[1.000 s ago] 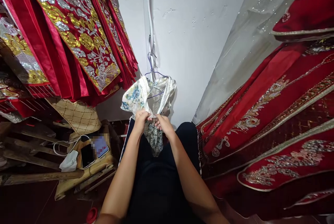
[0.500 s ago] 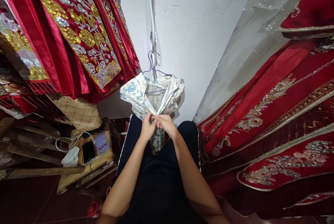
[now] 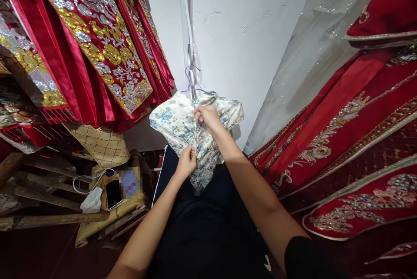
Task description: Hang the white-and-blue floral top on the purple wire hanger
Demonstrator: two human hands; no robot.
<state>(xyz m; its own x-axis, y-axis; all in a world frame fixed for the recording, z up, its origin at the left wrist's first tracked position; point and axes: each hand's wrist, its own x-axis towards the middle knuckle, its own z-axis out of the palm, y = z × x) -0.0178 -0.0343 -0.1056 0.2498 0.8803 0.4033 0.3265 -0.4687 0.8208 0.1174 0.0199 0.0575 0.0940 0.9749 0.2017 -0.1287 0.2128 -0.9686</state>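
Note:
A floral garment (image 3: 172, 116) in white, blue and green, short-sleeved, hangs on a thin purple wire hanger (image 3: 188, 80). Along its middle runs a straight closed seam that looks like a zip (image 3: 196, 133). My left hand (image 3: 186, 162) is closed on the fabric at the lower part of this seam. Near the neckline my right hand (image 3: 206, 116) pinches the top of the seam, its fingers curled; whatever small pull is between them is hidden. The garment's lower end hangs in front of the dark trousers.
Red embroidered garments hang at left (image 3: 107, 49) and right (image 3: 325, 136), beside a sheer white sparkly one (image 3: 293, 66). A white pole (image 3: 189, 23) stands against the wall. On a wooden stool (image 3: 130, 205) lie a phone (image 3: 114, 194), a white cable and a crumpled tissue (image 3: 91, 201).
My right hand has moved up along the garment's middle to the neckline, and the open V there has closed. My left hand has shifted slightly down. The view has tilted a little.

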